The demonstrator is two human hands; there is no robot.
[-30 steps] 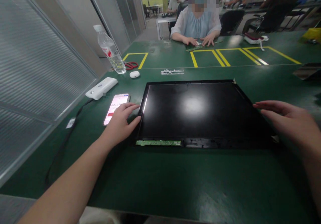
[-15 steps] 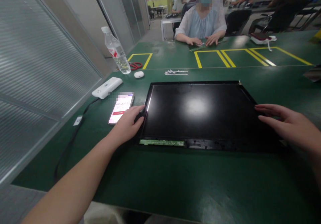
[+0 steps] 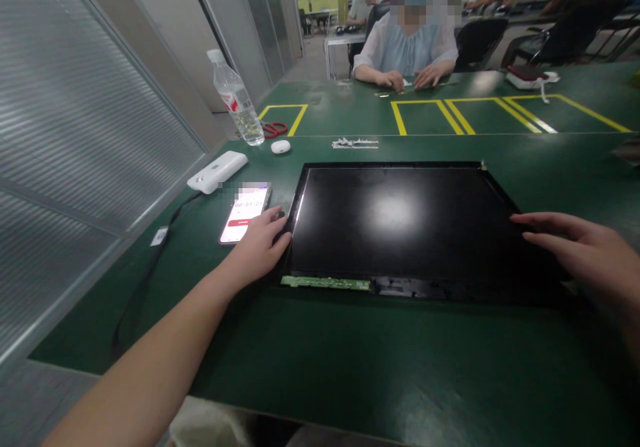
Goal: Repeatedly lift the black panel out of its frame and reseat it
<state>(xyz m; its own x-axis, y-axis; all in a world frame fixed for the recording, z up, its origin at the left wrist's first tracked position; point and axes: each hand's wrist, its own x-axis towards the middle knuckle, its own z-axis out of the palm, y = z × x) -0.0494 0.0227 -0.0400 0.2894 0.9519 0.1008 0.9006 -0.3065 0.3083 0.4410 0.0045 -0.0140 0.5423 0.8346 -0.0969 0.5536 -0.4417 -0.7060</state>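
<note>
A black display panel (image 3: 400, 227) lies flat on the green table before me, with a thin green circuit board (image 3: 327, 283) along its near edge at the left. My left hand (image 3: 260, 240) is at the panel's left edge, fingers apart and the thumb touching the border. At the right edge is my right hand (image 3: 575, 237), its thumb and fingers stretched out and parted, fingertips on or just over the frame. Neither hand is wrapped round the panel. A phone (image 3: 246, 213) with a lit timer screen lies partly behind my left hand.
Left of the panel are a white power bank (image 3: 217, 172) with a black cable, a water bottle (image 3: 237, 103), red-handled scissors (image 3: 275, 129) and a small white case (image 3: 281, 147). Thin white strips (image 3: 355, 143) lie beyond the panel. Across the table (image 3: 350, 353) sits a person (image 3: 407, 47), hands on it.
The fingers of my left hand have shifted slightly off the panel's edge and spread. My right hand has barely moved. The whole view has shifted a little; the panel stays flat.
</note>
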